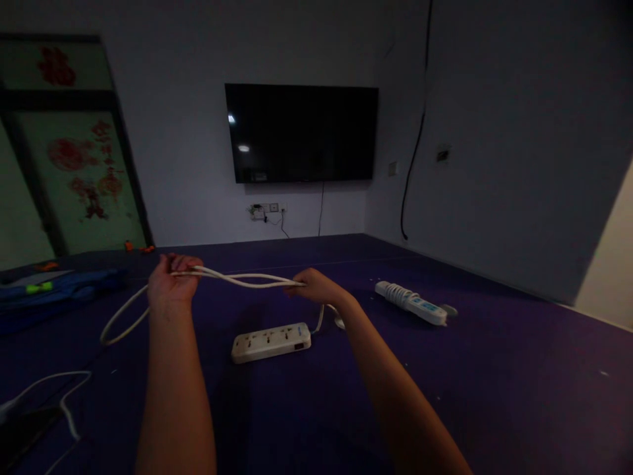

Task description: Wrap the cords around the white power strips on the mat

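Both hands hold a white power cord [247, 280], stretched between them in doubled strands above the purple surface. My left hand [174, 280] is closed round the strands, and a loop hangs from it to the left. My right hand [316, 288] pinches the other end of the doubled length. Below and between the hands lies a white power strip [271, 342], its sockets facing up. Its cord rises from the right end toward my right hand. A white plug-like piece [339, 322] shows partly behind my right wrist.
A second power strip [425, 309] with its cord wound round it lies at the right. At the left are blue cloth [74, 290] and a thin white cable [66, 399] beside a dark object. A black cable [418, 142] hangs down the right wall; a television [301, 132] is mounted ahead.
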`<action>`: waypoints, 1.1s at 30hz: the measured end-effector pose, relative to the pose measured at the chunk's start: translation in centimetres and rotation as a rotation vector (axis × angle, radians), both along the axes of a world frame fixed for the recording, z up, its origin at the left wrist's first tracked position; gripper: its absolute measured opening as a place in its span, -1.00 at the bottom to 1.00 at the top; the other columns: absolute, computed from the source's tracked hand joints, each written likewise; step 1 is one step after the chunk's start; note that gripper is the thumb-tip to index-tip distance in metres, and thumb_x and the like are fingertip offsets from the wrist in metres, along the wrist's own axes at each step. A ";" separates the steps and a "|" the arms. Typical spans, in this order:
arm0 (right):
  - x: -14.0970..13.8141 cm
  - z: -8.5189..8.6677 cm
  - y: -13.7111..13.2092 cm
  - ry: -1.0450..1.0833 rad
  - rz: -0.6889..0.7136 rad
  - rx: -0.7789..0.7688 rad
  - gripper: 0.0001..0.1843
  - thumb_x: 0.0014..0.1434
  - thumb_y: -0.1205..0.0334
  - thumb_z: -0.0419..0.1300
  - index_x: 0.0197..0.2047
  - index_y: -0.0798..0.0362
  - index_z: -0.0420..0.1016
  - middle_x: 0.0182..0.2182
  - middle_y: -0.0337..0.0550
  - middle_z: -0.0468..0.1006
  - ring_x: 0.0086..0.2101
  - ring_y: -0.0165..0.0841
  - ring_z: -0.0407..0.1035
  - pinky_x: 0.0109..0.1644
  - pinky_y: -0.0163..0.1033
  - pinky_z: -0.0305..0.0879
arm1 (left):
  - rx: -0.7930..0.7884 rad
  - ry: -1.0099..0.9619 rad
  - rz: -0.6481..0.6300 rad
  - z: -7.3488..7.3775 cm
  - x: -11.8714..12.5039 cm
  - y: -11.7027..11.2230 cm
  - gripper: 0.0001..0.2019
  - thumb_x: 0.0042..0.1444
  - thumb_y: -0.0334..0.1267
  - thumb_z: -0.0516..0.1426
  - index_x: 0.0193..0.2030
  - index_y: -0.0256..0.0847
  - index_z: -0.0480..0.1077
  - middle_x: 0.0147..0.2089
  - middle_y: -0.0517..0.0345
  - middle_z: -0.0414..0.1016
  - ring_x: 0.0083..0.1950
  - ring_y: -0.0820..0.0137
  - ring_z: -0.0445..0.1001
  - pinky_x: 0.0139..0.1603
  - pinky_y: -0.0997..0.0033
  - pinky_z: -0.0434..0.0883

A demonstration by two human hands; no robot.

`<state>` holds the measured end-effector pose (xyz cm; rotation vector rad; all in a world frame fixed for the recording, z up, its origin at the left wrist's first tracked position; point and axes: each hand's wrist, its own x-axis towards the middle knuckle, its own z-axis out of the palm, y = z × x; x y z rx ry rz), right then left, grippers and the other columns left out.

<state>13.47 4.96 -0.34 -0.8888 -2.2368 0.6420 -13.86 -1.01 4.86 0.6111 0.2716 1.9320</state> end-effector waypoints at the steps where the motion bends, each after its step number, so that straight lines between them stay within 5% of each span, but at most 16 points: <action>1: 0.2 0.0 0.1 -0.006 -0.014 -0.002 -0.75 0.00 0.12 0.25 -0.47 0.17 0.58 -0.65 -0.32 0.37 -0.56 -0.50 0.16 -0.46 -0.36 0.02 | 0.007 0.012 -0.035 0.0 0.2 -0.1 -0.52 0.35 -0.26 -0.35 -0.60 -0.21 0.06 -0.79 0.36 -0.01 -0.79 0.62 0.03 -0.69 0.66 0.19; 6: 1.3 -0.3 0.6 -0.050 -0.080 0.010 -0.82 -0.13 0.19 0.33 -0.53 0.16 0.57 -0.67 -0.32 0.40 -0.54 -0.48 0.22 -0.45 -0.36 0.06 | -0.071 0.192 -0.171 0.1 1.1 -0.7 -0.58 0.32 -0.38 -0.23 -0.55 -0.26 0.19 -0.78 0.39 -0.03 -0.81 0.65 -0.03 -0.75 0.65 0.03; 12: 2.0 -0.8 1.2 -0.084 -0.059 -0.011 -0.91 -0.16 0.38 0.27 -0.48 0.13 0.59 -0.55 -0.23 0.56 -0.46 -0.41 0.38 -0.38 -0.35 0.18 | -0.170 0.438 -0.189 0.3 1.6 -1.0 -0.61 0.29 -0.39 -0.14 -0.56 -0.29 0.25 -0.81 0.41 -0.05 -0.84 0.65 -0.06 -0.79 0.65 -0.03; 20: 2.8 -1.9 2.3 -0.072 -0.056 -0.050 -0.87 -0.14 0.31 0.26 -0.45 0.14 0.60 -0.53 -0.20 0.56 -0.45 -0.39 0.38 -0.36 -0.33 0.19 | -0.202 0.548 -0.188 0.8 1.5 -1.7 -0.67 0.25 -0.36 -0.07 -0.55 -0.26 0.27 -0.81 0.43 -0.06 -0.85 0.63 -0.08 -0.80 0.66 -0.03; 33: 1.0 -3.7 3.1 0.471 -0.028 -0.352 -0.81 -0.29 0.30 0.31 -0.47 0.15 0.53 -0.56 -0.26 0.52 -0.47 -0.46 0.34 -0.32 -0.33 0.23 | -0.190 0.512 -0.062 1.7 1.8 -2.8 -0.58 0.29 -0.33 -0.14 -0.60 -0.26 0.25 -0.83 0.40 -0.10 -0.86 0.65 -0.10 -0.80 0.65 -0.04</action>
